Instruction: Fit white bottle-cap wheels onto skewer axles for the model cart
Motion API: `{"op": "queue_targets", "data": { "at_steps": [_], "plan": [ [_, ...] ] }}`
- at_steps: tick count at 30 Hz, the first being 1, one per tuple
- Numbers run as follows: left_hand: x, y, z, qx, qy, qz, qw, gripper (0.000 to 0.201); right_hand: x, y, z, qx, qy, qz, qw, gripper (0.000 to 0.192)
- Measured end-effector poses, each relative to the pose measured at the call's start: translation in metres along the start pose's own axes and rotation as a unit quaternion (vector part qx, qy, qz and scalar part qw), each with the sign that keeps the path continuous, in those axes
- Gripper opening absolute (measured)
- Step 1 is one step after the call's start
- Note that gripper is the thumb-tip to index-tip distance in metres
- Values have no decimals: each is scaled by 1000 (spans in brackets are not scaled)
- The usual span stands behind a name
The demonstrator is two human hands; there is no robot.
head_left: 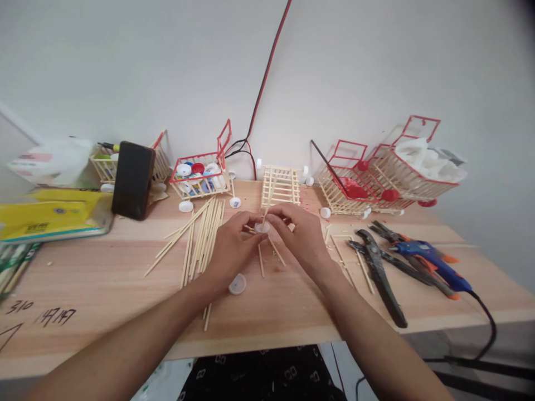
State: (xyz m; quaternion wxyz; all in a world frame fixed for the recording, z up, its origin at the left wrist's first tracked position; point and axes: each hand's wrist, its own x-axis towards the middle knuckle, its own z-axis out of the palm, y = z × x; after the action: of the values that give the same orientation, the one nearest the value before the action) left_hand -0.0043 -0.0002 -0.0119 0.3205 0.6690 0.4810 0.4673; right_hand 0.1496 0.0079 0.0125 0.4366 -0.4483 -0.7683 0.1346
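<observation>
My left hand (pixel 233 245) and my right hand (pixel 297 234) meet over the middle of the wooden table (pixel 104 289). Together they pinch a small white bottle cap (pixel 262 227) with a thin wooden stick (pixel 266 213) standing up through it. A second white cap (pixel 237 284) lies on the table just below my left wrist. A loose bundle of wooden sticks (pixel 200 236) lies to the left of my hands. A flat stick-built frame (pixel 280 186) lies just behind my fingers.
Red-rimmed stick baskets stand at the back: one with bottle caps (pixel 200 178), two at the right (pixel 393 172). A dark phone (pixel 132 179) leans at back left beside yellow packets (pixel 45 220). Pliers (pixel 378 267) and a blue glue gun (pixel 434 264) lie right.
</observation>
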Motion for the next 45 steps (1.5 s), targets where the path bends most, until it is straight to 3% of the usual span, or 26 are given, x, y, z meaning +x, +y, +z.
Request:
{"op": "queue_targets", "data": {
  "at_steps": [45],
  "plan": [
    [-1, 0, 2, 31, -20, 27, 999, 22, -1, 1, 1, 0, -25, 13, 1000, 8]
  ]
}}
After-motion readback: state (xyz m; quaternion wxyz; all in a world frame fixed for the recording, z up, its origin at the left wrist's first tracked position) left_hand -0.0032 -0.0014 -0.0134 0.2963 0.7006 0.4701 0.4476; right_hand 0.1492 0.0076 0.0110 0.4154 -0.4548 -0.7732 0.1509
